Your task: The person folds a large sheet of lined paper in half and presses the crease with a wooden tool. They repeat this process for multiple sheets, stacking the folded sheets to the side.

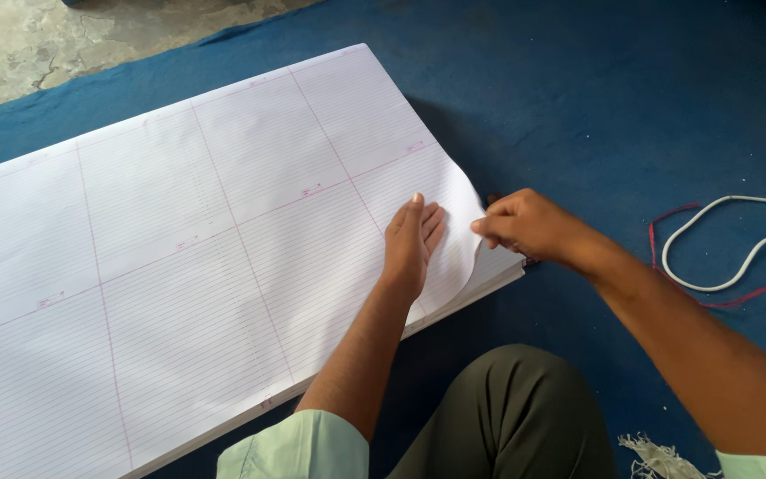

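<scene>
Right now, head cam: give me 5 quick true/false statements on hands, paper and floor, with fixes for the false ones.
1. The left hand lies flat, palm down, on the stack of ruled paper. True.
2. The right hand rests empty on the blue mat. False: it pinches the edge of the top sheet at the stack's right end, and the sheet curls up there.
3. A white cord lies looped on the blue mat to the right of the stack. True.
4. The paper is blank. False: it carries fine ruled lines and reddish dividing lines.
5. The stack sits on a wooden table. False: it lies on the blue mat, with bare concrete floor at top left.
</scene>
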